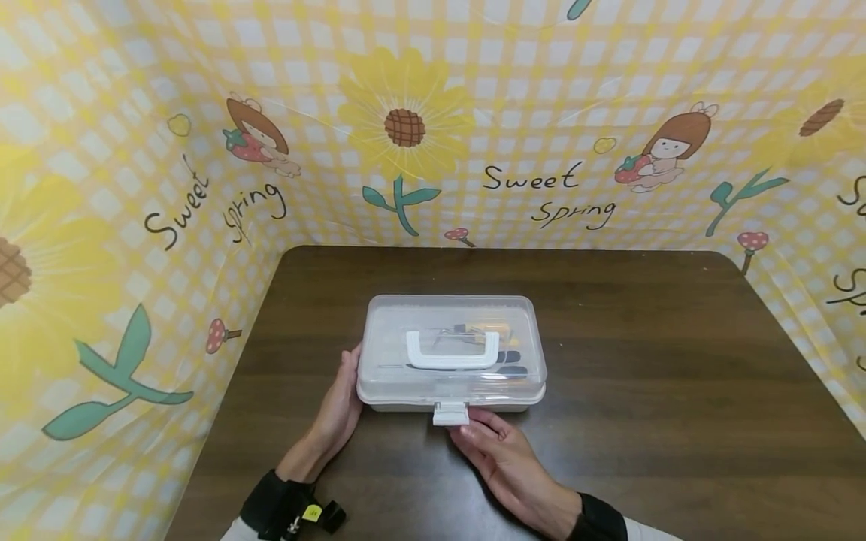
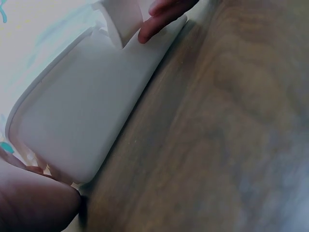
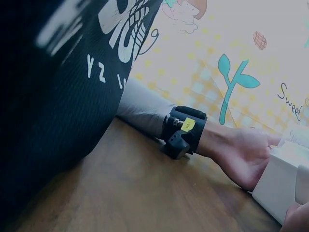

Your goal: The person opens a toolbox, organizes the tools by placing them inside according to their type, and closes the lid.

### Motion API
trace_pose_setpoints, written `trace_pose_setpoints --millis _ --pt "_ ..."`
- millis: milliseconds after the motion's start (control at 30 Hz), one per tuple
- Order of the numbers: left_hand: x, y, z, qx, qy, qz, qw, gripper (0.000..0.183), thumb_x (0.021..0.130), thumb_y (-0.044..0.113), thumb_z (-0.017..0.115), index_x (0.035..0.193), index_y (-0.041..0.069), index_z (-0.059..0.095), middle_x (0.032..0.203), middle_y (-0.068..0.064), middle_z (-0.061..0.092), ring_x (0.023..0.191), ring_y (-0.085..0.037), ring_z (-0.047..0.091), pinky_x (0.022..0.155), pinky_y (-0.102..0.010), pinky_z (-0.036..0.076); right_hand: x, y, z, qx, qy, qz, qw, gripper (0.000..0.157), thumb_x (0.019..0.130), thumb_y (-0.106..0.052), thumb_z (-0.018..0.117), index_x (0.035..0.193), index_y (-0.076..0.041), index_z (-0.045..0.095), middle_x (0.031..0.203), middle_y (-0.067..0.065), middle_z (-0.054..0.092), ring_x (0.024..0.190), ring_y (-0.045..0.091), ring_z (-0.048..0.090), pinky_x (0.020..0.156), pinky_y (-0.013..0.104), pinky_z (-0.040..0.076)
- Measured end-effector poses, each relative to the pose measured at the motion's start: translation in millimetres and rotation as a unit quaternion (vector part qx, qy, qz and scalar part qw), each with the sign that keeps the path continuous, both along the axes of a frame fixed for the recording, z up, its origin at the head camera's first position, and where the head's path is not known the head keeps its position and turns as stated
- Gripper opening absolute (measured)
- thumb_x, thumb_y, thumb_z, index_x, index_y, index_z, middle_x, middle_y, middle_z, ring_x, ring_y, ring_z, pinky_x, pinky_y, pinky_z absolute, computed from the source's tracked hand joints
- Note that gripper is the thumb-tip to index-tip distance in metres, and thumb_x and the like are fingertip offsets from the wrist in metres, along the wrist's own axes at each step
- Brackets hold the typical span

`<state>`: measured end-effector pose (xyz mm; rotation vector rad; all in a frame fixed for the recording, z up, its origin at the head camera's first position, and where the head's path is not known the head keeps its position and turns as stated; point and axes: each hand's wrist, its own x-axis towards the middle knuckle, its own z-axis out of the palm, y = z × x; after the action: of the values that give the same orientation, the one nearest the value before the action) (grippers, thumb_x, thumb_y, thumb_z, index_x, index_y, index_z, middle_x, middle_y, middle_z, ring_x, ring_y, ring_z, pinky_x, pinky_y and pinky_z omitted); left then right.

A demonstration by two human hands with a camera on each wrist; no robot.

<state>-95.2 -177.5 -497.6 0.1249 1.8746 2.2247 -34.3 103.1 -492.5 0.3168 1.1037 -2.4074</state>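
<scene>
A plastic storage box (image 1: 452, 385) with a clear lid, a white handle (image 1: 452, 361) and a white front latch (image 1: 449, 414) sits on the table, its lid down. Through the lid, yellow and dark items show, too blurred to name. My left hand (image 1: 338, 409) rests along the box's left side; its fingers are partly hidden behind the box. At the front, my right hand (image 1: 507, 462) has its fingertips at the latch's right edge. The left wrist view shows the latch (image 2: 123, 21) standing out from the white front wall, with the right hand's fingers (image 2: 161, 24) beside it.
The dark wooden table (image 1: 649, 361) extends around the box on all sides. A yellow checked cloth (image 1: 528, 90) with sunflowers and lettering hangs behind and beside it. Dark printed clothing (image 3: 63, 96) fills the left of the right wrist view.
</scene>
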Motion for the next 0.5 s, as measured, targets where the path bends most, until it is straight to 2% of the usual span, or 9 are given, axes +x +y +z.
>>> trace_pose_setpoints --millis 300,500 --pt "2.7 4 7.6 0.018 0.021 0.006 0.9996 0.078 0.114 0.057 0.015 0.17 0.006 -0.006 0.178 -0.008 -0.007 0.162 -0.025 -0.009 0.129 -0.057 -0.006 -1.6 -5 1.8 -0.031 -0.023 -0.022 0.999 0.016 0.102 0.007 0.063 0.117 0.003 0.06 0.117 0.013 0.071 0.116 0.023 0.071 0.11 0.037 0.051" --pt "1.4 7 12.3 0.015 0.034 0.015 0.9992 0.076 0.115 0.054 0.018 0.17 0.007 -0.005 0.178 -0.009 -0.005 0.162 -0.026 -0.007 0.129 -0.058 -0.004 -0.1 -8 4.6 -0.031 -0.032 -0.032 0.998 0.011 0.102 0.005 0.064 0.109 -0.003 0.064 0.113 0.012 0.074 0.113 0.023 0.073 0.108 0.037 0.053"
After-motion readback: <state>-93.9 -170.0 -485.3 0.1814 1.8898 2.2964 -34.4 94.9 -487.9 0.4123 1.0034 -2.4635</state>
